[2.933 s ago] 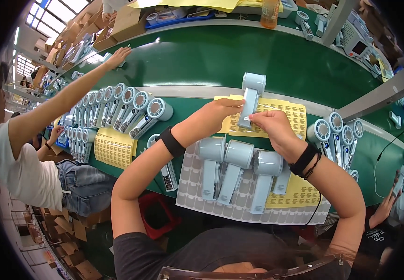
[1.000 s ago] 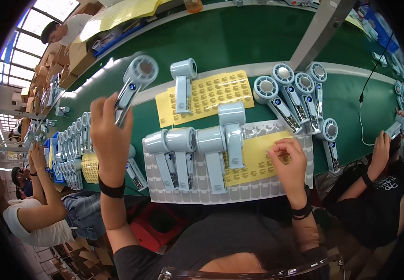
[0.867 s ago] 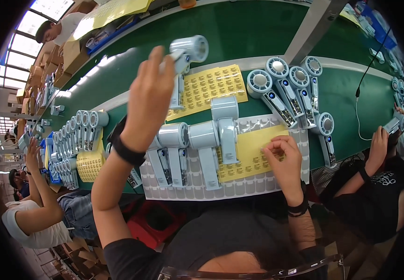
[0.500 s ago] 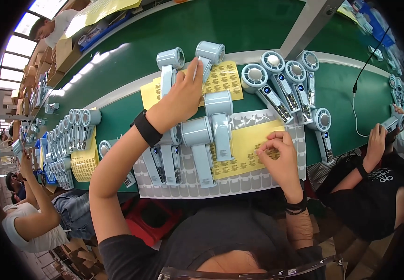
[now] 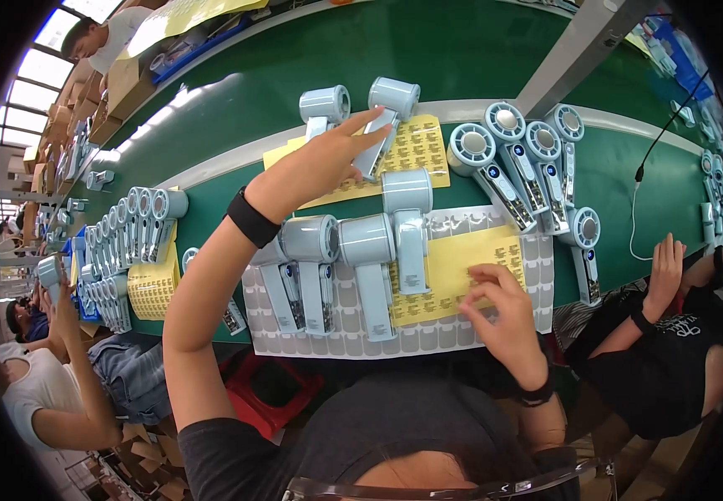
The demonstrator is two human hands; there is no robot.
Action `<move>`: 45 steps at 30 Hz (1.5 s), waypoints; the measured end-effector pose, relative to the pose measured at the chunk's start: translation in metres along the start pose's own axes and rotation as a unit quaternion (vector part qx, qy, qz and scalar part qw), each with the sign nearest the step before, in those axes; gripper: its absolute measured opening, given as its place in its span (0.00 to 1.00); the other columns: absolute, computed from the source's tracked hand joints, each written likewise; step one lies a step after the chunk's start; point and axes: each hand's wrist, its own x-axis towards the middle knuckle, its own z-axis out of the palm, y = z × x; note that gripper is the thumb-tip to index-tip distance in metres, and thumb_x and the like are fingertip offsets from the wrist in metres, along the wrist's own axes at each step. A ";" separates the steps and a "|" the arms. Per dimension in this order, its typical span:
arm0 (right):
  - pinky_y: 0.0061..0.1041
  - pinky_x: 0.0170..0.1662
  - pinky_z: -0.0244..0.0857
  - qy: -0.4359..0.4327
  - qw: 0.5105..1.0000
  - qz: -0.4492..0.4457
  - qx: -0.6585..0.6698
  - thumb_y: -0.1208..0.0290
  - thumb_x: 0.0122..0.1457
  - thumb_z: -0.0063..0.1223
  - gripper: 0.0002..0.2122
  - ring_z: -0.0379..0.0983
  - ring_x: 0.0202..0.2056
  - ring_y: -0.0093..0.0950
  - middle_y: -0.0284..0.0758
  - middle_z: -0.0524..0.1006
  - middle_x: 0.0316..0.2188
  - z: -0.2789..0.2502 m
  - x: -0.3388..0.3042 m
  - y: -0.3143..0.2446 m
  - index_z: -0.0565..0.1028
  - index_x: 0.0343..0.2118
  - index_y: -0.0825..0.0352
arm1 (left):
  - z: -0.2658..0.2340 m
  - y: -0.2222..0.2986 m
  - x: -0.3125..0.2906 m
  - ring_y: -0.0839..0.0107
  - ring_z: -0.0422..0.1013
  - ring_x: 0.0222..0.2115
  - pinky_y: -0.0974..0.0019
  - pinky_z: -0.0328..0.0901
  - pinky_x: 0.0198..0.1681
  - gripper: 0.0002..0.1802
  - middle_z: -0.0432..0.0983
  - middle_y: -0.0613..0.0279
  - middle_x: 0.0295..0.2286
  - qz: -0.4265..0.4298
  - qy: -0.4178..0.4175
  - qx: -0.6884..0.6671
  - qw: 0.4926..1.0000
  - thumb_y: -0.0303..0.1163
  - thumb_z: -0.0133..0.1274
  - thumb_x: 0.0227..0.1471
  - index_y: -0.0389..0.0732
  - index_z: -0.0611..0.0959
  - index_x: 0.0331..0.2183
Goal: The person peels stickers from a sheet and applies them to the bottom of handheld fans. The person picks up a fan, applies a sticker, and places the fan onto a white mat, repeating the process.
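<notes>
Across the workroom, a green counter (image 5: 453, 50) with a grey metal post (image 5: 578, 54) at its far edge. On it, at centre: a yellow label sheet (image 5: 420, 154) carrying two pale-blue handheld fans; nearer, a white sheet with grey patches (image 5: 428, 336), a second yellow sheet (image 5: 478, 255) on top, four fans laid at its left. Right side: a cluster of upright-faced fans (image 5: 505, 123) and a cable (image 5: 634, 213). Left side: a row of fans (image 5: 144, 221). Around: cardboard boxes (image 5: 128, 88), windows (image 5: 36, 96), a red stool (image 5: 265, 388), co-workers at both sides.

Left hand (image 5: 320, 167): arm extended forward, fingers spread over the handle of the right-hand fan (image 5: 395, 96) on the upper yellow sheet; grip loose, contact unclear. Right hand (image 5: 502, 313): half curled at the lower yellow sheet's right part; whether thumb and fingertips meet cannot be told.
</notes>
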 end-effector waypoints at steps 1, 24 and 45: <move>0.28 0.49 0.66 -0.001 1.000 -0.003 0.001 0.83 0.49 0.61 0.05 0.72 0.46 0.35 0.42 0.73 0.43 -0.009 0.000 -0.001 0.75 0.28 0.71 | -0.001 0.000 0.001 0.55 0.75 0.41 0.61 0.72 0.47 0.41 0.51 0.58 0.65 0.005 0.001 0.007 1.000 0.24 0.62 0.46 0.42 0.67 0.61; 0.20 0.43 0.65 -0.088 0.933 0.202 0.285 0.73 0.57 0.59 0.08 0.73 0.37 0.20 0.35 0.79 0.33 0.038 0.209 -0.020 0.80 0.34 0.74 | 0.014 -0.038 0.012 0.67 0.71 0.44 0.62 0.63 0.49 0.34 0.62 0.68 0.61 0.130 0.100 0.164 0.973 0.25 0.58 0.46 0.45 0.73 0.58; 0.25 0.38 0.72 0.107 0.993 -0.013 -0.046 0.73 0.55 0.60 0.07 0.76 0.31 0.22 0.37 0.80 0.31 0.049 0.189 -0.023 0.78 0.31 0.73 | 0.018 -0.025 0.026 0.63 0.71 0.48 0.60 0.63 0.47 0.28 0.66 0.64 0.59 0.119 0.123 0.056 0.984 0.33 0.59 0.51 0.43 0.76 0.55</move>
